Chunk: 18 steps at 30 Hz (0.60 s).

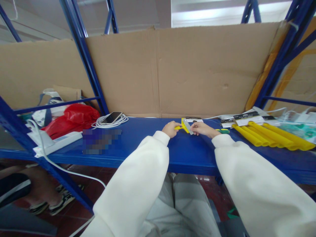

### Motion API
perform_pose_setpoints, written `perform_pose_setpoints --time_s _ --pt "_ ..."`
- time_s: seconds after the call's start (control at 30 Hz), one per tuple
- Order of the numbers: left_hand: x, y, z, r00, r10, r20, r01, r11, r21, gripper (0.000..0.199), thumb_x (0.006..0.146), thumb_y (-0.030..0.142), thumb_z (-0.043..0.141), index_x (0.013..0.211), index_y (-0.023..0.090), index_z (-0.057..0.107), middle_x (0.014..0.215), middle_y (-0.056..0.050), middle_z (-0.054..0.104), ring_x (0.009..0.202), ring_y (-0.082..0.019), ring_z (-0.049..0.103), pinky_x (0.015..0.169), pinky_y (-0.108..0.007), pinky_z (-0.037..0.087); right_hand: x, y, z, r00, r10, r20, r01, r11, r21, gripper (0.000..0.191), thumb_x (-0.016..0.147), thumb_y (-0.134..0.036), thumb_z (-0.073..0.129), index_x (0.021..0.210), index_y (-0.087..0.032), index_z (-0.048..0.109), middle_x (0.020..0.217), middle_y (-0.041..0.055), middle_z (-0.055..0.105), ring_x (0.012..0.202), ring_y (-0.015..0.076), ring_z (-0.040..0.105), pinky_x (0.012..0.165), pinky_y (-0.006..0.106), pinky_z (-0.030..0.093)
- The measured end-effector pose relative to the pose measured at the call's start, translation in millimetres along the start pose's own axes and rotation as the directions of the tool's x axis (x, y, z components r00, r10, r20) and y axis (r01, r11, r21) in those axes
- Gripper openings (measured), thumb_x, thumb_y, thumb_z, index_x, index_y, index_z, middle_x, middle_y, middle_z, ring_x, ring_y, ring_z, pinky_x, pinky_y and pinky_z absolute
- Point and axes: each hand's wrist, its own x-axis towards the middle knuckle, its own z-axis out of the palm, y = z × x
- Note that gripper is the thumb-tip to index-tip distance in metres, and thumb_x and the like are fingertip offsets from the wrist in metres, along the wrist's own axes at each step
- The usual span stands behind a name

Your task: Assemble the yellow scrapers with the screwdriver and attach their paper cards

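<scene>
My left hand point(170, 129) is closed around the thin yellow neck of a scraper point(184, 125) just above the blue shelf. Its wide yellow head points toward my right hand, with a flat silver metal plate point(189, 127) lying along it. The fingers of my right hand point(201, 128) pinch the lower right edge of that plate. Beside my right wrist lies a green and yellow handle point(223, 131), like a screwdriver's, partly hidden by the hand and sleeve. Small fittings between the fingers are too small to make out.
Several yellow tubes point(271, 136) lie at the right, near black-and-white cards point(247, 118). A phone point(112, 118) rests on coiled white cable at the left, near a red bag point(71, 120) and a white power strip point(59, 143). Cardboard point(187, 72) stands behind. Another person's legs point(41, 187) show below left.
</scene>
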Motion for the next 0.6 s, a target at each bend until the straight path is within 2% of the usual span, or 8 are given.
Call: perform_pose_setpoints --time_s 0.4,0.6 --pt "1.8 -3.0 0.6 0.997 0.073 -0.033 -0.074 0.996 -0.053 0.04 0.082 0.009 0.062 0.119 0.022 0.07 0.113 -0.006 0.068 0.105 -0.019 0.064 0.097 -0.031 0.049 -10.2 -10.6 0.5 0.998 0.049 -0.027 -0.046 0.995 0.091 0.019 0.084 -0.012 0.062 0.066 -0.016 0.055 0.048 -0.0009 0.056 0.044 0.0078 0.052 0.046 0.017 0.043" --pt "0.7 -1.1 -1.7 0.997 0.072 -0.035 -0.074 0.995 -0.071 0.039 0.083 0.009 0.062 0.118 0.023 0.07 0.112 -0.006 0.067 0.105 -0.019 0.063 0.097 -0.031 0.049 -10.7 -12.4 -0.8 0.997 0.067 -0.042 -0.065 0.997 0.045 0.018 0.084 -0.015 0.061 0.067 -0.016 0.055 0.048 -0.0002 0.055 0.043 0.0083 0.051 0.041 0.017 0.037"
